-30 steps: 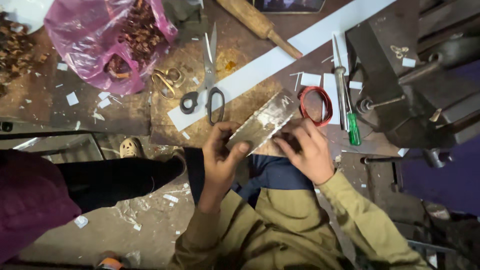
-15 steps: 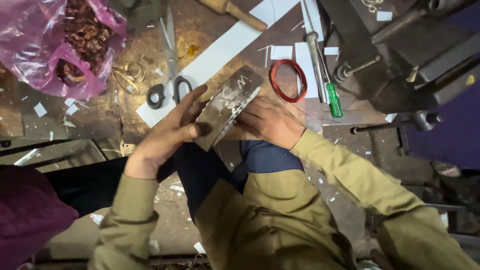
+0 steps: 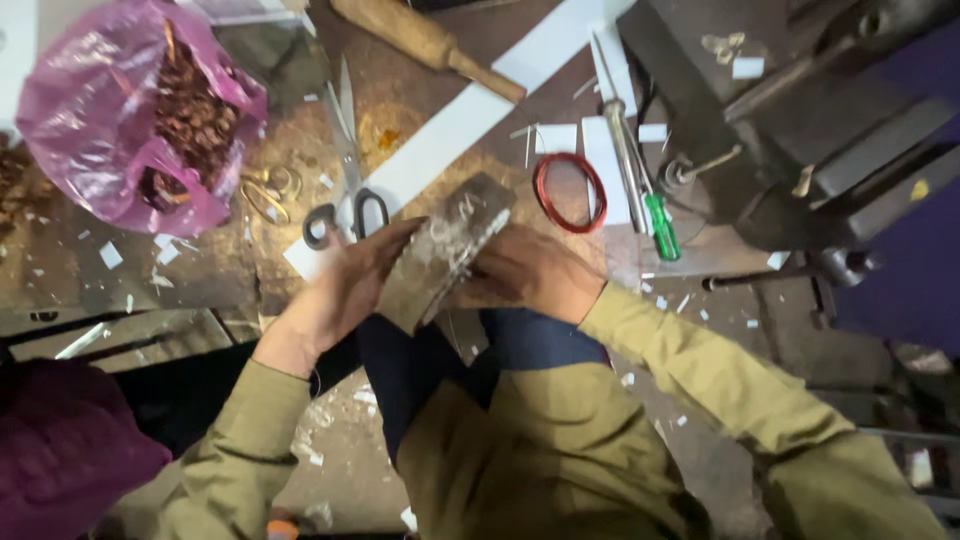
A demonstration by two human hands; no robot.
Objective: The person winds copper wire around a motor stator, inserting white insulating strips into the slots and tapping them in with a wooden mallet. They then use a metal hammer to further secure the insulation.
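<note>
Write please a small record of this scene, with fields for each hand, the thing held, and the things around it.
left hand: grips the near end of the block from the left
right hand: rests on the block's right side
held thing: worn grey rectangular block, tilted, over the lap
close by: black-handled scissors, red wire coil, green-handled screwdriver
farther: pink plastic bag with brown scraps, wooden handle, bench vise, white paper strip
</note>
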